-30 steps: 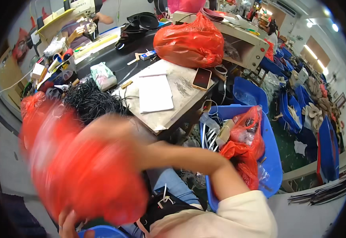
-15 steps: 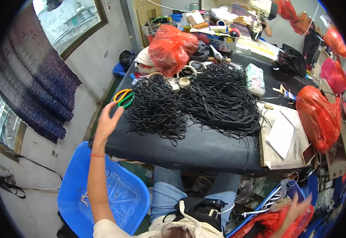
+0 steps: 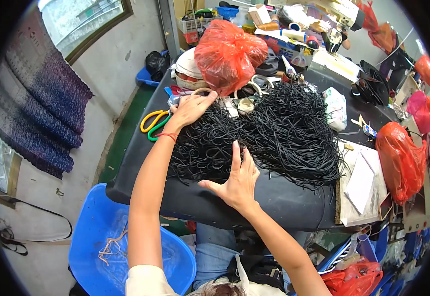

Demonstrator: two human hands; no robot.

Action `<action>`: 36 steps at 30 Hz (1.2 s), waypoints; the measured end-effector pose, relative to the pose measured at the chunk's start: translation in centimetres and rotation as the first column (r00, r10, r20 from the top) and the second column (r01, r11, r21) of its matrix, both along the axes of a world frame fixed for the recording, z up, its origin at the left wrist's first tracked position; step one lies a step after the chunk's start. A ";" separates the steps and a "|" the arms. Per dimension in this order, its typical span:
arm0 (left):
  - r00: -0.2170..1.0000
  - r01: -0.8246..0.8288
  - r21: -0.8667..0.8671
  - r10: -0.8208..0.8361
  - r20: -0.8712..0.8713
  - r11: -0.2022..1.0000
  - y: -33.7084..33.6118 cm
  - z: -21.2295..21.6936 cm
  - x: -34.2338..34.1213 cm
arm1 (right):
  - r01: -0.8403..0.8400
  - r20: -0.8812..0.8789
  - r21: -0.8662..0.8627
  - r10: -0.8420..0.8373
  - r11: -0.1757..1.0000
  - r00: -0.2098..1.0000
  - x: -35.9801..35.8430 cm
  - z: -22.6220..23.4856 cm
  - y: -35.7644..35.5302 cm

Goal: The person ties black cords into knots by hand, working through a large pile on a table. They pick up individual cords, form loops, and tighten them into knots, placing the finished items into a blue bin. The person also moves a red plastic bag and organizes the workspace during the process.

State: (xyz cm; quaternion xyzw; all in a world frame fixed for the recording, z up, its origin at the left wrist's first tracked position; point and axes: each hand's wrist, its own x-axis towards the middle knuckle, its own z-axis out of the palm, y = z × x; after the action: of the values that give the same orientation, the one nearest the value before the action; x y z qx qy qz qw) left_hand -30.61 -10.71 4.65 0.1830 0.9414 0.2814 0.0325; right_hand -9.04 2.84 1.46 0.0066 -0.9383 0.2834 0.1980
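Observation:
Two heaps of thin black cords lie side by side on the black-covered table: a left heap [image 3: 200, 143] and a larger right heap [image 3: 294, 133]. My left hand [image 3: 193, 109] reaches over the far left side of the left heap, thumb and fingers apart, its palm down near the cords. My right hand [image 3: 239, 180] is at the near edge of that heap with its thumb stretched out and fingers spread. Nothing is gripped in it. Scissors [image 3: 152, 123] with one yellow and one green handle loop lie left of my left wrist, their blades hidden.
A red plastic bag [image 3: 227, 56] and rolls of tape [image 3: 246, 105] stand behind the heaps. To the right are a white packet [image 3: 334, 108], a board [image 3: 345, 204] with white paper, and another red bag [image 3: 400, 160]. A blue tub [image 3: 89, 246] stands below the table's left edge.
My left hand has moved from beside the scissors, up and right over the left heap. My right hand has come up from the red bag at lower right to the heap's near edge.

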 end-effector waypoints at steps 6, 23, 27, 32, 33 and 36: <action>0.970 0.124 0.140 -0.149 0.189 0.982 -1.1 0.2 3.3 | -0.114 -0.070 0.010 0.115 0.993 0.991 -0.1 -1.7 0.0; 0.440 -0.885 0.381 0.745 0.502 0.266 -4.5 -15.4 36.9 | -0.105 -0.068 0.052 0.108 0.993 0.992 0.1 -2.1 -0.9; 0.400 -0.875 0.467 0.731 0.553 0.126 -3.4 -17.9 33.9 | -0.090 -0.055 0.059 0.093 0.994 0.994 0.2 -2.0 -1.3; 0.407 -0.903 0.376 0.698 0.589 0.208 -0.4 -14.9 32.6 | -0.095 -0.062 0.038 0.098 0.995 0.993 0.0 -1.9 -1.1; 0.408 -0.905 0.365 0.695 0.592 0.220 -0.9 -15.6 32.8 | -0.098 -0.037 0.033 0.099 0.995 0.994 0.1 -1.6 -1.1; 0.544 -0.816 0.482 0.704 0.456 0.318 -2.8 -14.7 34.0 | -0.105 -0.040 0.042 0.107 0.994 0.993 0.1 -1.3 -0.4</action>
State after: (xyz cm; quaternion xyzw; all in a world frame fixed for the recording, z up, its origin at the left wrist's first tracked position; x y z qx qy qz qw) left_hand 3.38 -13.47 -10.02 -0.3067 0.7468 0.5828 -0.0930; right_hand -8.93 2.43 0.15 0.0664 -0.9377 0.2746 0.2021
